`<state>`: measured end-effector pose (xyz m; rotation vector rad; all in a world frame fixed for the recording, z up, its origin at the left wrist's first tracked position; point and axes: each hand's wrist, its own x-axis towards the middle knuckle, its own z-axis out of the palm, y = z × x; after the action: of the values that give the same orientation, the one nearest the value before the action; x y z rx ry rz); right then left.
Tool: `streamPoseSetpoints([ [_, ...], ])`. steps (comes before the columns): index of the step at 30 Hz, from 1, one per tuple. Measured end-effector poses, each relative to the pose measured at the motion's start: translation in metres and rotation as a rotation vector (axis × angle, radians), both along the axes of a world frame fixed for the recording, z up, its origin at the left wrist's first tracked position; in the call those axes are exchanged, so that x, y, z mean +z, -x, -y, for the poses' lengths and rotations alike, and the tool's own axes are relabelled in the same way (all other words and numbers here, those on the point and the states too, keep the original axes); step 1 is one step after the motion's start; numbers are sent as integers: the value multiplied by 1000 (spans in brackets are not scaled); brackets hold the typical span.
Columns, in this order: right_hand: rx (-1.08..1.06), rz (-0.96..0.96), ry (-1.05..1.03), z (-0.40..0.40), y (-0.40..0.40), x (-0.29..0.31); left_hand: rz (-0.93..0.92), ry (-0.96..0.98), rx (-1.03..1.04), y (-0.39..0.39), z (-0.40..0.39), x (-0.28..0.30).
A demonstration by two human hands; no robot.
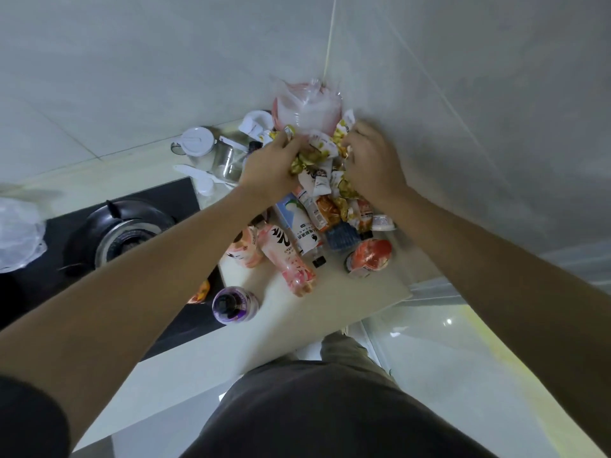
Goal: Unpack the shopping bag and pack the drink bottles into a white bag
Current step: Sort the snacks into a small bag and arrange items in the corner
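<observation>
Both your left hand (269,166) and right hand (372,166) clench crinkly snack packets (322,150), light and soft, it seems, just under the thin shopping bag (309,107). Nearer you lie the drink bottles (291,256): heavier, smooth, liable to roll, so take them mid-body.

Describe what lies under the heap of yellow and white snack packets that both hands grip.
Under the heap of yellow and white snack packets lie a white-labelled drink bottle and orange packets. Anything deeper is covered.
</observation>
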<state>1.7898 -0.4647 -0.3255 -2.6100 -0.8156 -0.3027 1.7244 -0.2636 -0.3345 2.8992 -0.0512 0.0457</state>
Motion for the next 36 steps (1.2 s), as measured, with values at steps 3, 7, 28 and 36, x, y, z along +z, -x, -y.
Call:
streamPoseSetpoints([
  [3, 8, 3, -119, -6, 18, 14, 32, 7, 19, 19, -10, 14],
  [7, 38, -25, -213, -12, 41, 24, 84, 6, 57, 52, -22, 33],
  [28, 733, -230, -368, -162, 306, 53, 251, -99, 828, 445, -66, 90],
  [36, 995, -304, -303, -270, 485, 32, 263, -45, 1139, 650, -111, 64],
])
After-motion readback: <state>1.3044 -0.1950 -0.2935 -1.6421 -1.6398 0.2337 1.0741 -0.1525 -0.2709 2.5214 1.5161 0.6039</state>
